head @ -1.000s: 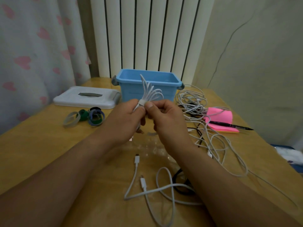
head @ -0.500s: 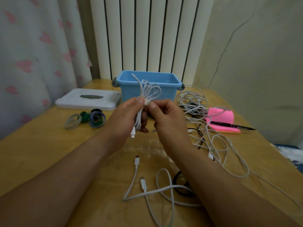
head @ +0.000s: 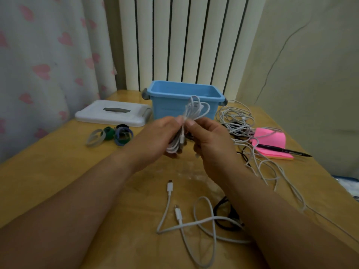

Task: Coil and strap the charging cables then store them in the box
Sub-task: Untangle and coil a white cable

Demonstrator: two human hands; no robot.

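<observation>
My left hand (head: 155,138) and my right hand (head: 209,140) both pinch a coiled white cable (head: 194,109) at its middle, above the table and in front of the open blue box (head: 169,107). Loops of the coil stick up past my fingertips and more loops hang down in my left palm. Several coloured straps (head: 110,134) lie in a cluster to the left of my hands. A loose white cable (head: 186,222) with two plugs lies on the table near me. A tangle of white cables (head: 239,121) sits right of the box.
The box's white lid (head: 114,113) lies flat at the back left. A pink sticky-note pad (head: 272,142) with a black pen (head: 281,150) on it rests at the right. A black cable (head: 227,214) shows under my right forearm. Curtain and wall close the back.
The coil has dropped lower in my hands and more loops now hang in my left palm. Both hands stayed in front of the box.
</observation>
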